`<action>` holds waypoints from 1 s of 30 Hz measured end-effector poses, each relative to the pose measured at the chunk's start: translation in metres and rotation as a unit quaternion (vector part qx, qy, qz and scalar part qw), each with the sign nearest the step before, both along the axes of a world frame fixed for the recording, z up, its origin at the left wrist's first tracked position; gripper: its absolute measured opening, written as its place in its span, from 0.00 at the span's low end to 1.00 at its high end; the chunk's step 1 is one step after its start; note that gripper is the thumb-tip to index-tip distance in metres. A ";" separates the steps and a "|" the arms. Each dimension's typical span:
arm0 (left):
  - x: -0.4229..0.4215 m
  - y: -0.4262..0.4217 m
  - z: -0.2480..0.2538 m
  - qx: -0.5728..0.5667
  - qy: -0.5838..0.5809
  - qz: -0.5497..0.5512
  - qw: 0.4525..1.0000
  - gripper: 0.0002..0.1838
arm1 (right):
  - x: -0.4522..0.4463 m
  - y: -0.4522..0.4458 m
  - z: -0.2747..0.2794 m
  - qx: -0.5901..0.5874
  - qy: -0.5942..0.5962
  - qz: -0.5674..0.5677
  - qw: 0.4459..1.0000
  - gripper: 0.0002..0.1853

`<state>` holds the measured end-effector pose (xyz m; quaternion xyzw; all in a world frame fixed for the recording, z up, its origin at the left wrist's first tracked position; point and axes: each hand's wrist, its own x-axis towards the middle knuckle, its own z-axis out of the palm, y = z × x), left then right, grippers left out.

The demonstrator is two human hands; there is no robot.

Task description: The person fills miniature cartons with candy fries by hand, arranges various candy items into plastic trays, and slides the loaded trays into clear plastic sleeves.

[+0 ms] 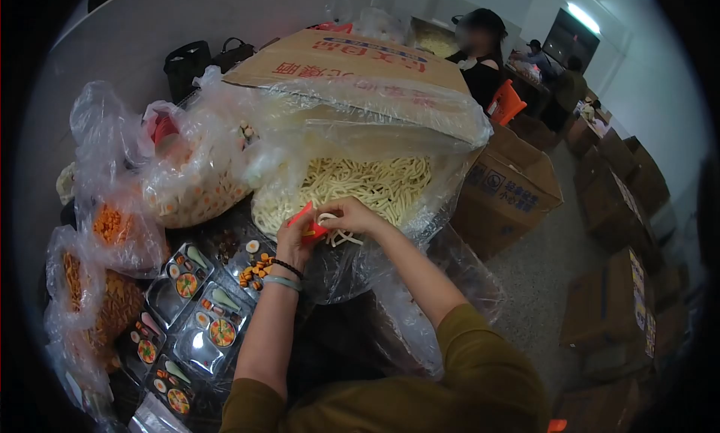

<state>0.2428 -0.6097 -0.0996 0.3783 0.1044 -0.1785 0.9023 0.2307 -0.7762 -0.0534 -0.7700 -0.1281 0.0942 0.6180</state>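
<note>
Partly covered by fingers, a red piece (309, 229) sits just below the centre of the frame, its full shape hard to make out. Clear plastic sheeting (442, 196) blurs the edges of the heap of pale noodle-like strips (375, 179) behind it, and the wearer's olive shirt (405, 407) is cut off by the bottom edge. From the lower left, the left forearm reaches steeply up; the left hand (291, 234) grasps the red piece between thumb and fingers. Entering from the lower right, the right arm slants inward with its wrist bent, and the right hand (352, 214) pinches one pale strip (327, 218) against the red piece. Two bands circle the left wrist: one dark beaded bracelet (288, 267) and one pale bangle (282, 283). At lower left, four miniature soup bowls (222, 332) show among clear compartment trays (196, 350), whose overlapping rims prevent a sure count.
</note>
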 end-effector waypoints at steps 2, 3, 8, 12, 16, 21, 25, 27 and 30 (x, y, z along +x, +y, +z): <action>0.000 -0.002 0.001 0.004 0.009 0.010 1.000 0.23 | -0.008 -0.003 0.004 -0.152 -0.067 -0.014 0.986 0.15; -0.003 -0.003 0.005 0.021 0.014 0.027 0.999 0.23 | -0.013 -0.004 0.001 -0.132 -0.048 -0.028 0.990 0.15; -0.016 -0.014 0.013 0.138 -0.024 0.042 0.989 0.24 | -0.004 0.001 -0.017 -0.094 -0.029 -0.136 0.986 0.15; -0.019 -0.014 0.018 0.121 -0.029 0.035 0.992 0.25 | 0.006 0.010 -0.031 -0.078 -0.068 -0.101 0.990 0.18; -0.021 -0.009 0.021 0.032 -0.029 -0.003 0.999 0.24 | -0.007 0.022 -0.009 -0.121 -0.176 -0.165 0.963 0.12; -0.015 -0.009 0.020 -0.022 -0.015 0.002 1.000 0.17 | -0.018 0.032 0.003 -0.235 -0.186 -0.143 0.943 0.09; -0.014 -0.002 0.001 -0.040 -0.028 -0.040 0.998 0.15 | -0.010 0.017 0.009 -0.266 -0.167 0.040 0.948 0.10; -0.023 0.008 0.005 -0.089 -0.025 -0.028 0.995 0.17 | -0.017 0.010 0.017 -0.086 -0.123 0.057 0.987 0.13; -0.043 0.031 0.029 -0.148 -0.017 0.010 0.989 0.18 | -0.018 -0.016 0.021 -0.025 -0.095 -0.128 0.987 0.13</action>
